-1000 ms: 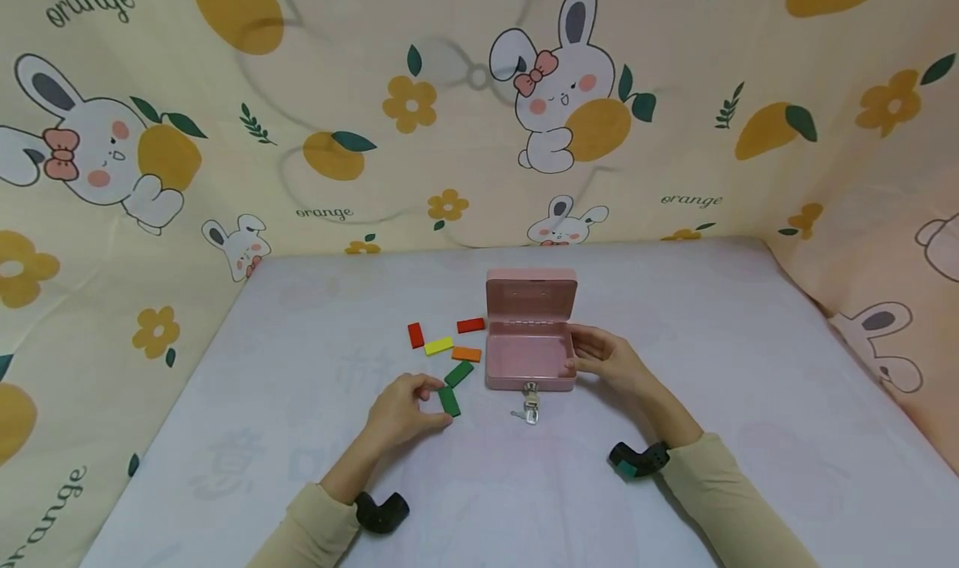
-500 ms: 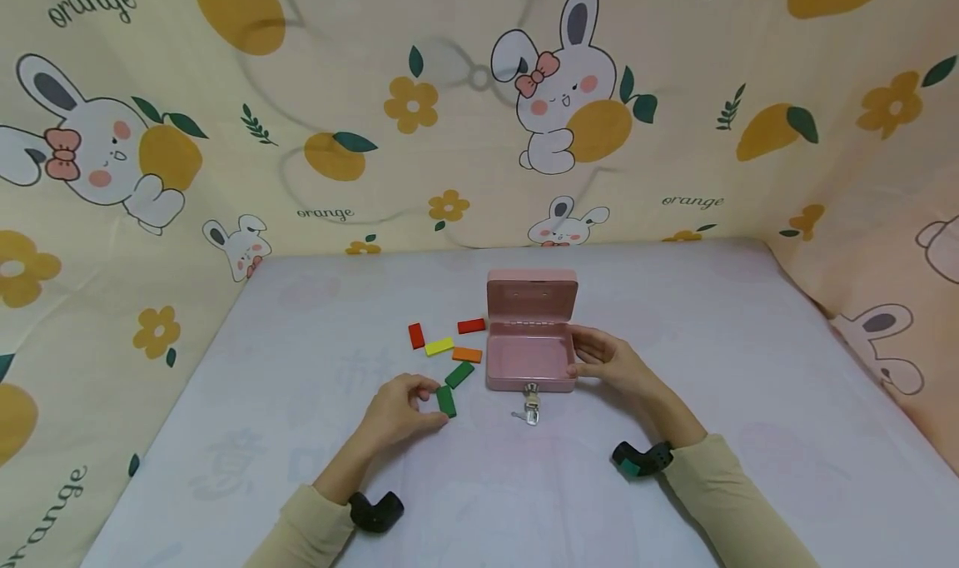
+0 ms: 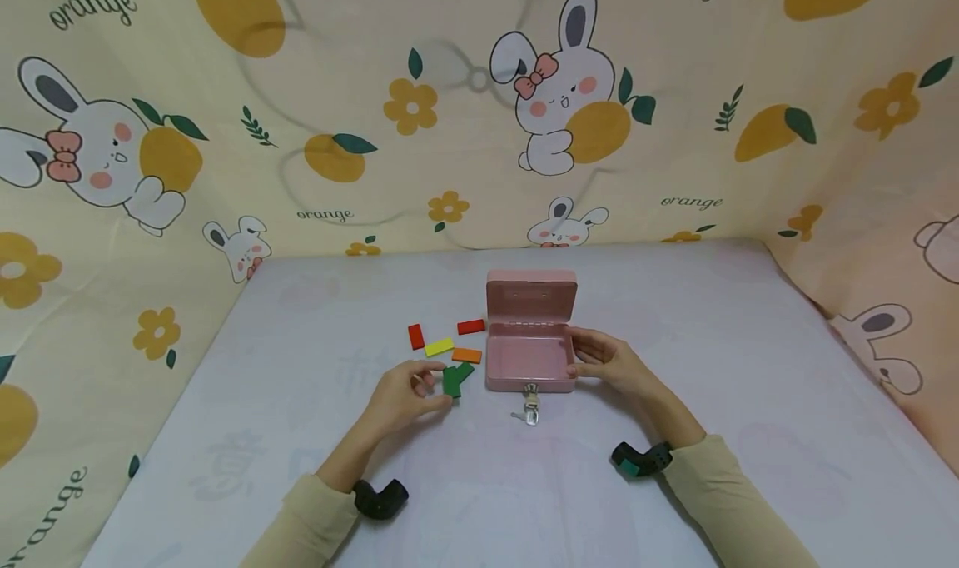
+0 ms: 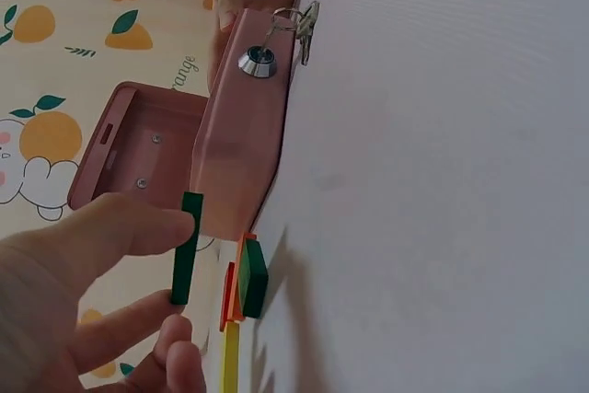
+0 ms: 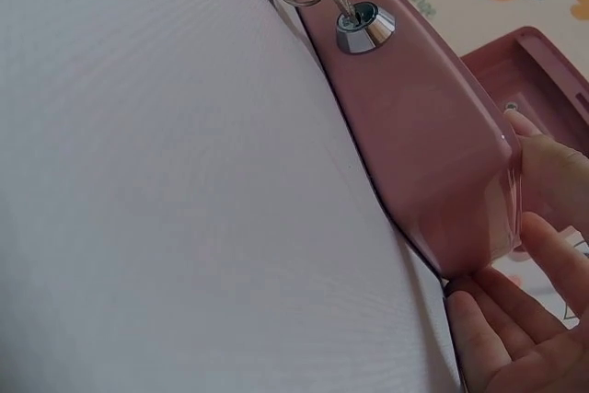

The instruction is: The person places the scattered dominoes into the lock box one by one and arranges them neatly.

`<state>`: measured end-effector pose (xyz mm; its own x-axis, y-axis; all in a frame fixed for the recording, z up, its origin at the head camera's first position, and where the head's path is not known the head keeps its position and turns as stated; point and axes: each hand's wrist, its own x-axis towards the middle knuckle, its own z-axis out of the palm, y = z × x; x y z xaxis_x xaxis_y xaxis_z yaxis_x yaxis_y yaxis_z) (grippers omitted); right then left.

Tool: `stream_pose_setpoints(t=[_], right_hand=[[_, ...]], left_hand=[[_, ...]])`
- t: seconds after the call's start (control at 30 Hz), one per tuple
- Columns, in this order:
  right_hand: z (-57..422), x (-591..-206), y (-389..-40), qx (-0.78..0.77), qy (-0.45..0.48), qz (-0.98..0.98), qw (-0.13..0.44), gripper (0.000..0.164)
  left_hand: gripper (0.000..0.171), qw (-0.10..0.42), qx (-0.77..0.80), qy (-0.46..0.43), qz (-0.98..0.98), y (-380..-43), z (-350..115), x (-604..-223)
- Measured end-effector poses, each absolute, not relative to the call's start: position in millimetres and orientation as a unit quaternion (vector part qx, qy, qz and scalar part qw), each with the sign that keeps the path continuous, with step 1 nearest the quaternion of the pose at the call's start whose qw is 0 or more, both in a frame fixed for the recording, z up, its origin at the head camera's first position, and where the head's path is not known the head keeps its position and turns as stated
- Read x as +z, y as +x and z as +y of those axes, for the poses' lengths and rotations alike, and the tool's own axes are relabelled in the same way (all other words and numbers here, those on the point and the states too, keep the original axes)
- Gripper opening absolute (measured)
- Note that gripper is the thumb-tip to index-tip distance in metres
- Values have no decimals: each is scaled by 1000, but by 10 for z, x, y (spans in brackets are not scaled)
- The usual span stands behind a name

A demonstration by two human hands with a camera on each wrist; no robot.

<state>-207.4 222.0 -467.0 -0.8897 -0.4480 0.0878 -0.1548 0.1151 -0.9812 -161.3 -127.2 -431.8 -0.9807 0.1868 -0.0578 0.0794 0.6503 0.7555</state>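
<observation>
My left hand pinches a flat green block at its ends between thumb and fingertip. In the left wrist view this block is clear of the table, near the corner of a pink metal cash box. The box's lid stands raised, and its inside shows bare. On the right side, my right hand grips the box wall, thumb up at the rim and fingers low along the side. A key ring with keys hangs from the lock in the front wall. Beside the box lies another green block.
Left of the box, an orange block, a yellow block, a red block and a second red block lie on the white tablecloth. A patterned cloth rises behind the table.
My left hand has moved the pinched green block up and slightly right, so it now overlaps the other green block in the head view. The right hand keeps its place on the box.
</observation>
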Motion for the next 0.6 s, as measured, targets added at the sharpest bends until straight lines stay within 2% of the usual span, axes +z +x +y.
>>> stream_pose_setpoints(t=[0.6], right_hand=[[2212, -4620, -2050, -606, -169, 766, 132, 71]], left_hand=[[41, 54, 447, 138, 882, -1738, -985, -4251]])
